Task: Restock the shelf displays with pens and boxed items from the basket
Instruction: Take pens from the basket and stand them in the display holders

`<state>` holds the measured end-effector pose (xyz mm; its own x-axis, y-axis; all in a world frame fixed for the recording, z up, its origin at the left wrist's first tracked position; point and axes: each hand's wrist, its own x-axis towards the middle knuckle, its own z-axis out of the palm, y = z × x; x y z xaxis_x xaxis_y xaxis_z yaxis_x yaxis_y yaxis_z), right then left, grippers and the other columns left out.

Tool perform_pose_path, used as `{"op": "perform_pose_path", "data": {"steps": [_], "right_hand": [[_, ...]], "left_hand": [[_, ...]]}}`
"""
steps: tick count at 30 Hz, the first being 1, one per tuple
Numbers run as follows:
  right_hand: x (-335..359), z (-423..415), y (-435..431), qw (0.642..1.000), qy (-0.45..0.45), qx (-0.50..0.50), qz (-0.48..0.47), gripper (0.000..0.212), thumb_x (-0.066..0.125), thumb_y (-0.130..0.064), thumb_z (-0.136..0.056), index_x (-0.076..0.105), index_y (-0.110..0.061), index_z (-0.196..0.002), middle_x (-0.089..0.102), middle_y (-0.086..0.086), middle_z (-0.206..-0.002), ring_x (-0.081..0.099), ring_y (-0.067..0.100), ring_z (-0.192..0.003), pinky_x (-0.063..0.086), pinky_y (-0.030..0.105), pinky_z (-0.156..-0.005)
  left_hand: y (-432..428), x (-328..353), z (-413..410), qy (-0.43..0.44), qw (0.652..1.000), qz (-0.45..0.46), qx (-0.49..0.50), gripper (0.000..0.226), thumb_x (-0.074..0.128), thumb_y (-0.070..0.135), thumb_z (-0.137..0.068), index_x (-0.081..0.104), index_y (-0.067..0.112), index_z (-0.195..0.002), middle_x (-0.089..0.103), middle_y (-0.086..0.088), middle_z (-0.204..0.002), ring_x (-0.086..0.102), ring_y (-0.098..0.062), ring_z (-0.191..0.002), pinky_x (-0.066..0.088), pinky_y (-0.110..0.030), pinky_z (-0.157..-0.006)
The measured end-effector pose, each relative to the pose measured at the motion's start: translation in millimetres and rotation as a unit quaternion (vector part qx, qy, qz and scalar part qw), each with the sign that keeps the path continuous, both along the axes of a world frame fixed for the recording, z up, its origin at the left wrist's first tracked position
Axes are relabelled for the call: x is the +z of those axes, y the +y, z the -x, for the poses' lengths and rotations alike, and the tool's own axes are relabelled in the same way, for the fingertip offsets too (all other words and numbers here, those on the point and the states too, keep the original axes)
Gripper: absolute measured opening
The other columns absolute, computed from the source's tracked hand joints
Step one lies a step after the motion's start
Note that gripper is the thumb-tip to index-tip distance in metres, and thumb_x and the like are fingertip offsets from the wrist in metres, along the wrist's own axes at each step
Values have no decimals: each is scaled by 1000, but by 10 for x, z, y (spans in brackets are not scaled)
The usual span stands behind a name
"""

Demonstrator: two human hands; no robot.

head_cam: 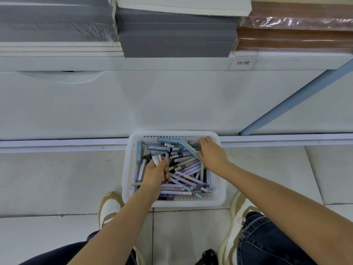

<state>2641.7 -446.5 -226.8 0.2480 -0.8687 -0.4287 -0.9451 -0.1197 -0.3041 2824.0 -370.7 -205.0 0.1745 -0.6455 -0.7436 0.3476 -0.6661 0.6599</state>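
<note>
A white perforated plastic basket [126, 180] sits on the floor against the shelf base, filled with several purple, blue and grey pens [188, 168]. My left hand [156, 174] is inside the basket at its left side, fingers curled round a small bunch of pens [157, 159] that stick out above the fist. My right hand [211, 153] reaches into the far right corner, fingers bent down and pinching a long pale blue pen [189, 148] that lies slanted there. No boxed items are visible in the basket.
The white shelf unit front [152, 104] rises right behind the basket, with a blue upright [298, 96] at right. On the shelf above lie grey stacks [175, 39] and wrapped brown stacks [294, 35]. My two shoes [109, 206] flank the basket on the tiled floor.
</note>
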Motion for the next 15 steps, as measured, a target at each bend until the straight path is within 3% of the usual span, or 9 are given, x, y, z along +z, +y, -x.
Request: {"op": "perform_pose_path", "data": {"steps": [3,7,11,13,15], "right_hand": [[-32,-95,-40,999,27,-14,13,33,50,-30,-99,50,-7,-123,42,10,-126,58,27,-89,44,34,-64],[-28,-122,-49,999,32,-3,19,28,58,-31,-95,56,-8,-112,47,9,-117,57,24,-88,47,34,-68],[7,-81,-52,991,-105,-65,45,12,61,-24,-94,61,-12,-94,61,0,-95,60,18,-85,51,34,-73],[24,-120,-69,988,-129,-76,49,13,59,-21,-95,61,-11,-102,62,1,-99,61,19,-89,52,37,-78],[-1,-158,-64,995,-73,-56,34,22,56,-21,-96,58,-8,-114,57,5,-112,59,23,-96,50,36,-79]], "left_hand": [[5,-25,-3,-6,1000,-4,-15,17,51,9,-99,50,9,-82,42,-4,-59,37,-12,-42,42,-23,-43],[19,-48,-31,-10,999,10,-31,15,53,10,-98,50,9,-84,40,-5,-60,36,-14,-47,40,-29,-50],[18,-31,-57,-6,1000,23,-11,19,56,11,-98,54,10,-79,41,-1,-54,34,-11,-42,37,-23,-42],[13,-21,-66,-1,1000,23,2,20,57,12,-97,55,11,-77,42,2,-50,33,-9,-39,34,-19,-38],[7,-15,-75,-8,1000,16,4,20,59,12,-96,56,11,-77,41,1,-52,32,-9,-40,34,-18,-37]]}}
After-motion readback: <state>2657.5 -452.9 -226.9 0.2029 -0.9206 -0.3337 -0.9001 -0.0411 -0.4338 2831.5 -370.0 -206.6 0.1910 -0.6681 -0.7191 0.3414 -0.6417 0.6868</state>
